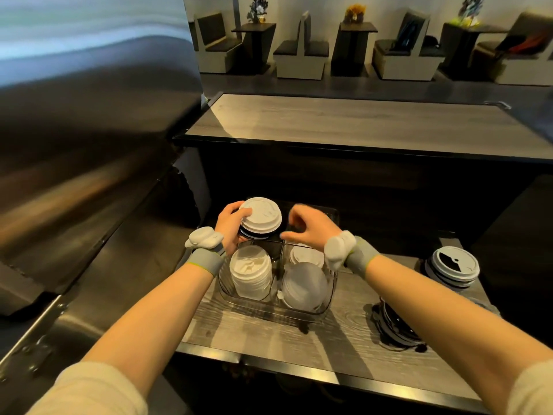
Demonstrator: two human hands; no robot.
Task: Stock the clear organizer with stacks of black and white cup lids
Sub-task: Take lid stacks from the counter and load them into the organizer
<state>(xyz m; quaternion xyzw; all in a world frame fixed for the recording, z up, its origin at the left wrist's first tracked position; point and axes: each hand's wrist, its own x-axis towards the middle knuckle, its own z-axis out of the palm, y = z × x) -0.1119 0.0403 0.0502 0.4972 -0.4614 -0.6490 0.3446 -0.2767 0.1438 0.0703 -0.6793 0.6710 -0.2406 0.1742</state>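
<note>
A clear organizer (311, 313) with compartments stands on a wood-grain counter. My left hand (229, 227) grips a stack of lids (261, 215), white on top with black ones under it, over the far-left compartment. My right hand (308, 226) hovers over the far-right compartment with fingers curled apart and nothing in them. The near-left compartment holds a white lid stack (250, 272). Another white stack (305, 286) leans in the near-right one. More white lids (305, 255) lie just behind it, partly hidden by my right wrist.
On the counter (248, 327) to the right stands a stack of black lids topped by a white one (453, 266), and a black lid stack (395, 327) lies by my right forearm. A steel surface (89, 265) runs along the left. A higher counter (359, 121) lies beyond.
</note>
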